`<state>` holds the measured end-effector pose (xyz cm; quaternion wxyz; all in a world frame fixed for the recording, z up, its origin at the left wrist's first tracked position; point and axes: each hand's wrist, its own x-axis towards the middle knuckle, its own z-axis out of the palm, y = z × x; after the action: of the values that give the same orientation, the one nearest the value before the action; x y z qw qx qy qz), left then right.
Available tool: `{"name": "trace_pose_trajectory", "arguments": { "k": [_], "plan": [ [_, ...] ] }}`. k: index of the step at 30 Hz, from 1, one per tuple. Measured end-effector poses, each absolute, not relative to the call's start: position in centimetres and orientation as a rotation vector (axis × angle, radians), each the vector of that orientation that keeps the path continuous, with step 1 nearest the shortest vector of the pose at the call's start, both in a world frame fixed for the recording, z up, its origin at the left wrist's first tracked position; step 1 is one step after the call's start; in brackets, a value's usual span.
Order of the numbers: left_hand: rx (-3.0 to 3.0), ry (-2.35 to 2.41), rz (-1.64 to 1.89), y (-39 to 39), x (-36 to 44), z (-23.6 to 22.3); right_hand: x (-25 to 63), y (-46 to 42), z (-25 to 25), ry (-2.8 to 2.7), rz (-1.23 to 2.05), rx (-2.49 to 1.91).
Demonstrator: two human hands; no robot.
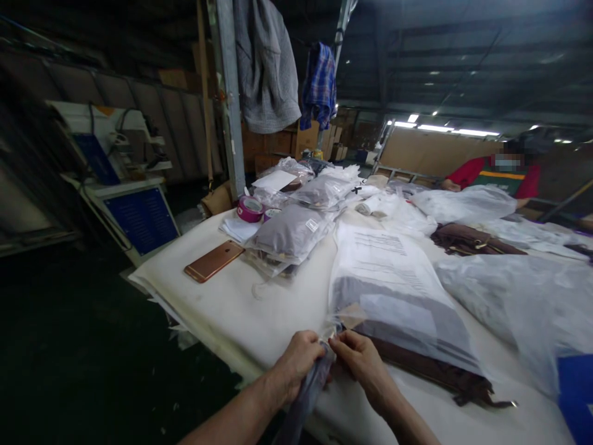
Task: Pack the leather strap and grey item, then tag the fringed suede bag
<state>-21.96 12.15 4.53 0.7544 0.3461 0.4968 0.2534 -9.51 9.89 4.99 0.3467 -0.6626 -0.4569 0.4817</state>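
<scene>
L hand (300, 361) & R hand (361, 363) meet at approx 6 o'clock in the view, at the table's near edge. L forearm comes in from 7, R forearm from 5, both angled inward. L hand: fingers curled in & pressed together round the gathered plastic (312, 386), thumb on top, back of hand up. R hand: thumb & index pinching the plastic's top end just beside the L thumb, wrist bent inward; its other fingers partly hidden, can't tell exactly how they lie. Plastic hangs from the grip twd 7 (greyish & see-thru, contents unclear).

From the hands: lg clear bag w/ dark brown item (403, 309) at 2, flat on the white table (273, 312), near R hand, brown strap end sticking out. Rose-gold phone (214, 261) at 10, on its own. Stacked grey packs (291, 233) at 11, purple tape roll (250, 209) just beyond. Person in red & green (495, 176) at 2, far side, behind loose plastic bags (467, 203).
</scene>
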Motion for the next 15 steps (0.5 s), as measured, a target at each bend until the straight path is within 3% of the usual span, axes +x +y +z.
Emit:
{"name": "trace_pose_trajectory", "arguments": {
  "k": [15],
  "plan": [
    [0.784, 1.225, 0.644, 11.9, -20.7, 4.2, -9.6, 9.7, 5.8, -1.338, 0.995, -1.979]
  ]
}}
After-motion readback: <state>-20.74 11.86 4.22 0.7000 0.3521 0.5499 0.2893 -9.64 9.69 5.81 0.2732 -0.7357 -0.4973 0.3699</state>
